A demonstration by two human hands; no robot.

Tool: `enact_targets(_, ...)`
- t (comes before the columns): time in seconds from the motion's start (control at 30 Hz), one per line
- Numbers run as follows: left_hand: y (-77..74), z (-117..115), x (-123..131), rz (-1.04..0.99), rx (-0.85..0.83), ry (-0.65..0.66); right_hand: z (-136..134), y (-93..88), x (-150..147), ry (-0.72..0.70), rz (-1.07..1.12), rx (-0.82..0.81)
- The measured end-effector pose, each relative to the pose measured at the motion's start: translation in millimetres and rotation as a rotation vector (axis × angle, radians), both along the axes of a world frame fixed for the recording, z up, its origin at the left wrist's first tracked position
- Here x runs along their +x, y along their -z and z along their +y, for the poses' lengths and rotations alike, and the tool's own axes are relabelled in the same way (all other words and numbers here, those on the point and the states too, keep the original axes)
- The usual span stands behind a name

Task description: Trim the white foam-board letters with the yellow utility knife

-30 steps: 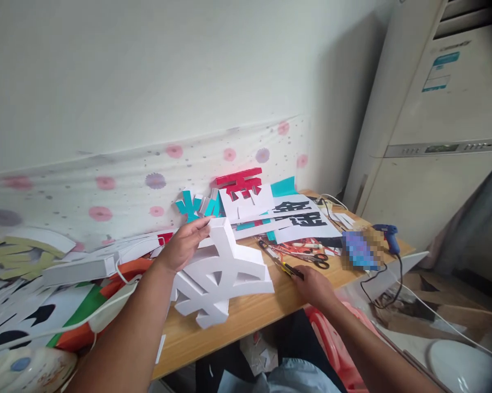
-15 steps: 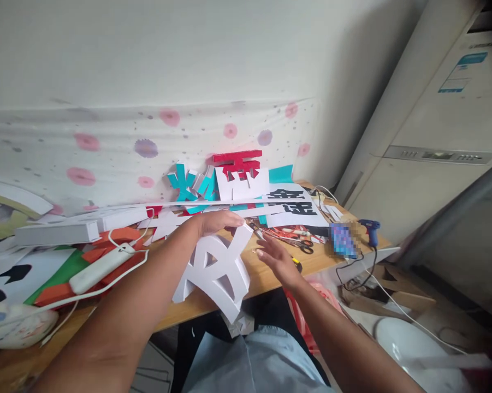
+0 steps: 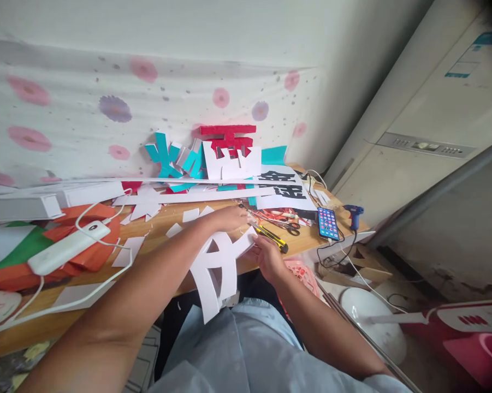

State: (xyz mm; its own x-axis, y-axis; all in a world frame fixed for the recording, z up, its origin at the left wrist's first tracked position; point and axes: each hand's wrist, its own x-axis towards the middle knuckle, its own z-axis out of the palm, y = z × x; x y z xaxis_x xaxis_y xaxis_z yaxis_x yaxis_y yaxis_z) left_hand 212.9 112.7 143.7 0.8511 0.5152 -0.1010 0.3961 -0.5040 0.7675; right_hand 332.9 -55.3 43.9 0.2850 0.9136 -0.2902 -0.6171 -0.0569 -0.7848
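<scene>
A white three-dimensional character [image 3: 217,262], cut with several openings, hangs tilted over the table's front edge. My right hand [image 3: 268,256] is closed on the end of its upper right arm. My left hand [image 3: 229,217] reaches over the character to the small tools behind it. Its fingers are curled down by a dark, thin object; what lies between them is hidden. Just behind my right hand lies a yellow and black utility knife [image 3: 272,237]. Black-handled scissors [image 3: 290,226] rest beyond it among reddish scraps.
On the wooden table [image 3: 167,213] are long white strips [image 3: 188,195], a white power strip [image 3: 69,251] with cables, a phone [image 3: 327,224] and a blue glue gun [image 3: 355,215]. Red [image 3: 229,139] and turquoise characters [image 3: 164,158] stand against the wall. A pink basket [image 3: 301,278] is below.
My right hand has gone from open beside the character to gripping its arm. The character has turned and tilted. My left hand has let go of it and moved to the tools.
</scene>
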Motion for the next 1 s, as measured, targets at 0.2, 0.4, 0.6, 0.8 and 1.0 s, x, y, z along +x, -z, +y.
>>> enact_targets(0.2, -4.4, -75.2, -80.0, -0.409, 0.239, -0.476, -11.9, 10.4, 4.9, -0.032, 0.017, -0.023)
enact_targets(0.4, 52.7, -163.8, -163.2, -0.438, 0.324, -0.818, -20.9, 25.1, 7.6, 0.018, 0.063, -0.04)
enact_targets(0.6, 94.4, -162.5, -185.7, -0.387, -0.339, -0.913, -22.8, 28.1, -7.2, 0.057, 0.109, 0.067)
enact_targets(0.8, 80.1, -128.7, -181.2, -0.577, -0.647, -0.815, -19.2, 19.5, -25.1, -0.038, 0.044, 0.222)
enact_targets(1.0, 85.9, -88.1, -196.5, -0.641, -0.686, -0.791, -2.6, 29.6, -5.1, -0.132, -0.052, 0.183)
